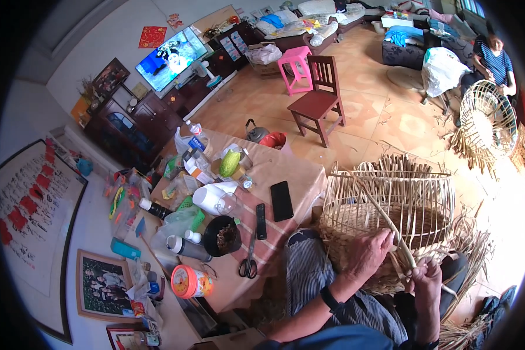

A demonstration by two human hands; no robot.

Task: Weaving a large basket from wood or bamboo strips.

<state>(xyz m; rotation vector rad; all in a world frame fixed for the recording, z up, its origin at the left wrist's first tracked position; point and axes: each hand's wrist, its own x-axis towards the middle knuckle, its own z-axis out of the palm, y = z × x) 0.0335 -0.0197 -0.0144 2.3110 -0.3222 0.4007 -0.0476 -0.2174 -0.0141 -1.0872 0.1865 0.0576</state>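
On your lap sits a half-woven cane basket (391, 204), its upright staves fanning toward the tiled floor (391, 125). Your left hand (367, 254) lies spread on its lower rim, fingers curled loosely over the weave; your right hand (427, 279) is closed around a pale cane strip (391, 224). Beside you, left: a cluttered table (300, 175) with scissors (249, 263), phone (282, 200), remote (261, 221).
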